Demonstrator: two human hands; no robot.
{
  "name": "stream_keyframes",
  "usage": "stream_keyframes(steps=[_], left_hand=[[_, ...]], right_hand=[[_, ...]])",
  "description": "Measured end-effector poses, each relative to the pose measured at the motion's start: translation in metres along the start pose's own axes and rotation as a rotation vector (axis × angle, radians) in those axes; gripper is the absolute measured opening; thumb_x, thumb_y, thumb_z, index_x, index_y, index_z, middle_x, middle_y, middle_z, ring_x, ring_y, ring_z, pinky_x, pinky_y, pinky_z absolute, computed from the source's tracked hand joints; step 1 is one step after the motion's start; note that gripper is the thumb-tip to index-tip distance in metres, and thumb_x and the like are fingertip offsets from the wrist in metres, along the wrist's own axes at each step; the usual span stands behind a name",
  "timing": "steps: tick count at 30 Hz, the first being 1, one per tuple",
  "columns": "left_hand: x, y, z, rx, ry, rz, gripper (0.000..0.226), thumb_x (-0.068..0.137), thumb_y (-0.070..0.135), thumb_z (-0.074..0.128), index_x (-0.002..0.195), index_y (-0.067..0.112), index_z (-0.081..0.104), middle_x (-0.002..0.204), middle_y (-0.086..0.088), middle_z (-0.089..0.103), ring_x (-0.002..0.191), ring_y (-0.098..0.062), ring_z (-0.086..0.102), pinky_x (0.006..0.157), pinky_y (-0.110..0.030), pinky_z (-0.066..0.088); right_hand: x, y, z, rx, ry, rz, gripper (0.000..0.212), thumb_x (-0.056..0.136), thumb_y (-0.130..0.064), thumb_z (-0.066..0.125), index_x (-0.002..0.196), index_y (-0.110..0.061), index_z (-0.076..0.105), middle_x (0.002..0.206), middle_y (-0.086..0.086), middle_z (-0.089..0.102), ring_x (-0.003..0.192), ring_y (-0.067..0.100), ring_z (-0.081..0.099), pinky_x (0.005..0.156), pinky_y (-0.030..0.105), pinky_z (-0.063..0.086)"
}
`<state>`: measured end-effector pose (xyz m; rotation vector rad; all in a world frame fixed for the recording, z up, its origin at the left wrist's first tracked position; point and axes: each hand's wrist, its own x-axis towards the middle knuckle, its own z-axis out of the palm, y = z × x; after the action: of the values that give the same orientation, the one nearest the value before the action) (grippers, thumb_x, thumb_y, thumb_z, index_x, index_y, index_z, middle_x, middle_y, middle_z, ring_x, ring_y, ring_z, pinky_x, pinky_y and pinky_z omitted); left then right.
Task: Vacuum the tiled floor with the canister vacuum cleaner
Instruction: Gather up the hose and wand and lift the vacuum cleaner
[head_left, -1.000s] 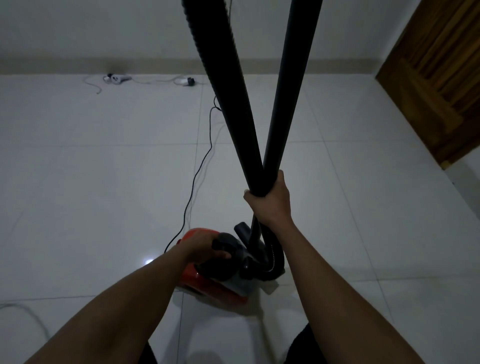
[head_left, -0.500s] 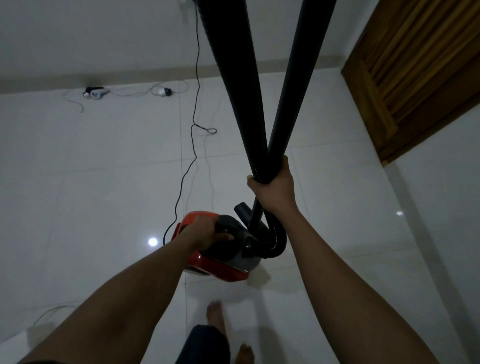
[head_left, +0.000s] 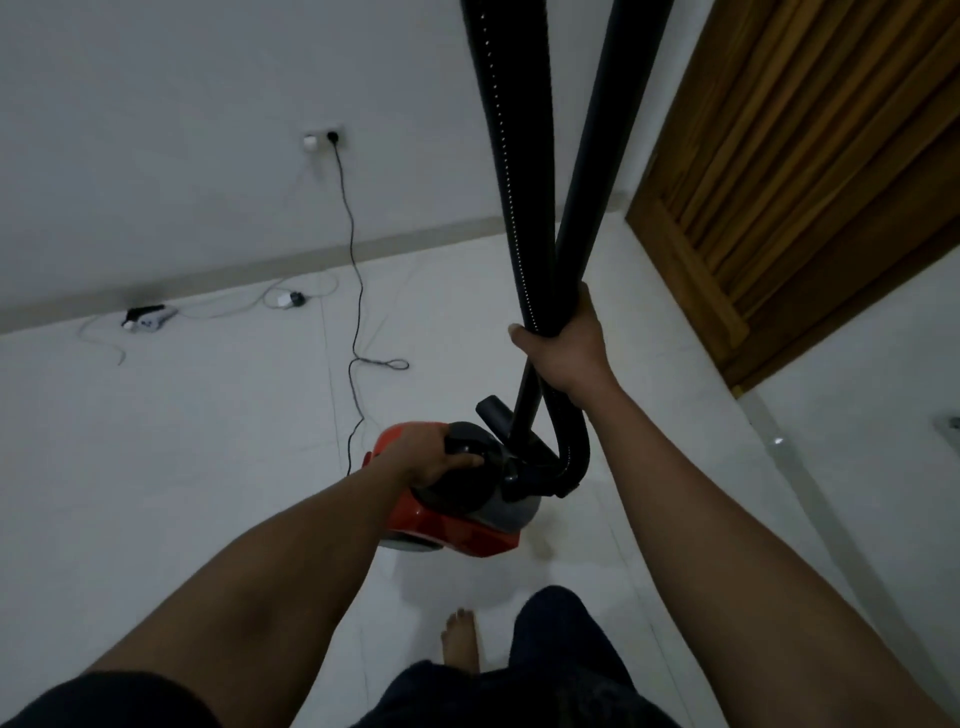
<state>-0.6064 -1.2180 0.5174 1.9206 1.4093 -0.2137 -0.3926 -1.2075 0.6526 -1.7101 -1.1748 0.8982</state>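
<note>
A red and grey canister vacuum cleaner hangs just above the white tiled floor. My left hand grips its black carry handle on top. My right hand is closed around the ribbed black hose and the smooth black wand together, which rise out of the top of the view. The hose curves under my right hand into the front of the canister. The floor nozzle is out of view.
The black power cord runs over the floor up to a wall socket. A power strip and a white adapter lie by the far wall. A wooden door stands at right. My bare foot is below the canister.
The view has swung up and left, bringing the wall socket into sight. The canister has come closer to me, carried in my left hand. Both grips are unchanged.
</note>
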Motion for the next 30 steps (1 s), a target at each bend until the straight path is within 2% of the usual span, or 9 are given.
stream_keyframes(steps=[4,8,11,17,20,23,27,30], left_hand=[[0.080,0.029,-0.062,0.049,-0.027,0.010,0.060,0.080,0.074,0.058,0.123,0.031,0.064,0.112,0.001,0.071,0.105,-0.021,0.063,0.088,-0.033,0.048],[0.168,0.048,-0.111,0.048,-0.016,0.037,0.060,0.080,0.075,0.058,0.122,0.034,0.064,0.114,0.000,0.071,0.105,-0.022,0.064,0.093,-0.039,0.050],[0.239,0.073,-0.147,0.076,-0.003,0.023,0.061,0.079,0.078,0.054,0.126,0.039,0.060,0.115,0.002,0.071,0.107,-0.022,0.063,0.092,-0.036,0.048],[0.358,0.128,-0.213,0.075,0.044,0.038,0.056,0.083,0.072,0.057,0.126,0.037,0.060,0.115,0.004,0.070,0.108,-0.021,0.063,0.082,-0.029,0.039],[0.429,0.158,-0.240,0.057,0.005,0.026,0.060,0.081,0.076,0.055,0.122,0.032,0.062,0.111,0.000,0.071,0.103,-0.023,0.064,0.081,-0.031,0.043],[0.507,0.188,-0.271,0.029,-0.017,0.040,0.060,0.082,0.074,0.056,0.115,0.025,0.064,0.106,-0.004,0.070,0.101,-0.025,0.065,0.087,-0.036,0.050],[0.611,0.221,-0.304,0.027,-0.070,0.082,0.058,0.082,0.074,0.057,0.121,0.032,0.063,0.110,0.000,0.071,0.102,-0.022,0.065,0.092,-0.037,0.050],[0.673,0.245,-0.324,0.047,-0.076,0.111,0.056,0.082,0.072,0.058,0.126,0.038,0.059,0.112,0.007,0.070,0.104,-0.018,0.064,0.092,-0.033,0.047]], right_hand=[[0.089,-0.015,-0.016,0.015,0.041,-0.002,0.052,0.078,-0.024,0.080,0.112,-0.028,0.041,0.091,-0.020,0.055,0.078,-0.006,0.054,0.063,0.011,0.041],[0.184,-0.020,-0.033,0.046,0.047,-0.004,0.051,0.079,-0.025,0.079,0.114,-0.027,0.042,0.090,-0.021,0.054,0.076,-0.005,0.054,0.062,0.011,0.041],[0.267,-0.021,-0.054,0.043,0.045,0.004,0.052,0.079,-0.028,0.078,0.115,-0.028,0.042,0.091,-0.020,0.055,0.078,-0.004,0.054,0.064,0.016,0.043],[0.404,-0.031,-0.090,0.051,0.052,0.000,0.051,0.080,-0.025,0.078,0.116,-0.028,0.042,0.088,-0.024,0.052,0.073,-0.008,0.051,0.060,0.009,0.038],[0.479,-0.031,-0.112,0.075,0.069,0.006,0.052,0.078,-0.023,0.079,0.115,-0.029,0.043,0.091,-0.021,0.056,0.077,-0.006,0.055,0.064,0.013,0.042],[0.559,-0.026,-0.131,0.082,0.077,0.001,0.053,0.077,-0.025,0.081,0.115,-0.029,0.044,0.096,-0.018,0.059,0.082,-0.005,0.057,0.067,0.015,0.045],[0.661,-0.011,-0.153,0.072,0.129,0.024,0.052,0.077,-0.026,0.080,0.118,-0.026,0.047,0.098,-0.016,0.061,0.084,-0.005,0.059,0.066,0.013,0.044],[0.731,-0.001,-0.171,0.078,0.142,0.048,0.051,0.078,-0.024,0.080,0.116,-0.030,0.046,0.096,-0.020,0.059,0.083,-0.009,0.056,0.061,0.004,0.040]])
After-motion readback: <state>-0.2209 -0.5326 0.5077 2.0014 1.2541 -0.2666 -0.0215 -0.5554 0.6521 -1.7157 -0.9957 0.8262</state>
